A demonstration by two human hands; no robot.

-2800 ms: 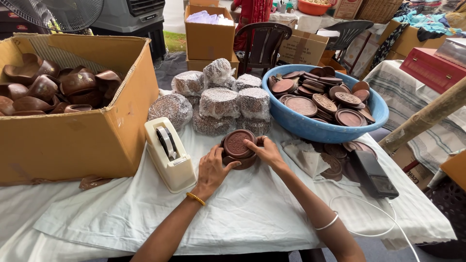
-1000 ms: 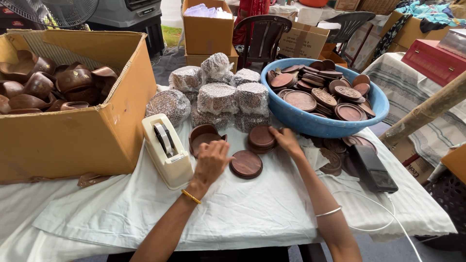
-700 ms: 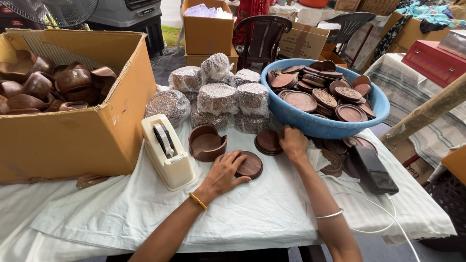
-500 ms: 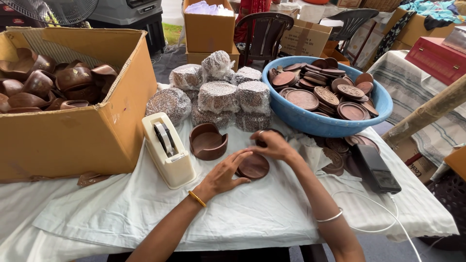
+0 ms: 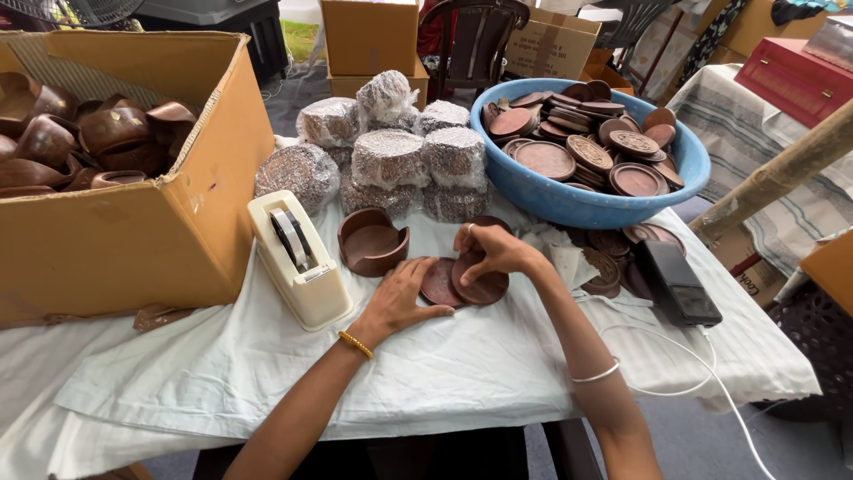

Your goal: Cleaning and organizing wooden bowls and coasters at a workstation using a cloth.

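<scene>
Both grips pinch round dark-brown wooden discs (image 5: 466, 283), left hand (image 5: 402, 298) & right hand (image 5: 490, 250), on cloth.

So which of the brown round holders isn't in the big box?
The round holder standing open on the white cloth, between the tape dispenser and the hands; the rest sit in the cardboard box.

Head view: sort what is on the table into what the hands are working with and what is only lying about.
In hand:
left hand
right hand
brown wooden discs
round wooden holder

Lying about:
tape dispenser
wrapped bundles
blue basin
cardboard box
black device
</scene>
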